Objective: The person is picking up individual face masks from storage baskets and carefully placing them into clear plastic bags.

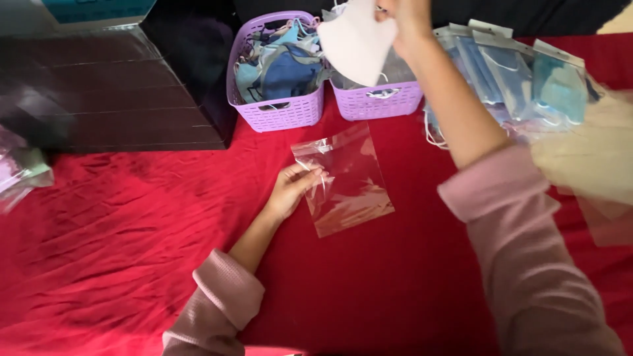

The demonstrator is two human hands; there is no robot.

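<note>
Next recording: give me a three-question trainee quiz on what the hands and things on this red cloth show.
1. True or false: the left hand rests on a clear plastic bag lying flat on the red cloth.
2. What does the right hand hold?
A. a white mask
B. a pair of scissors
C. a purple basket
3. Fill in: two purple baskets stand side by side; the left one holds mostly ____ masks.

Key:
1. true
2. A
3. blue
</note>
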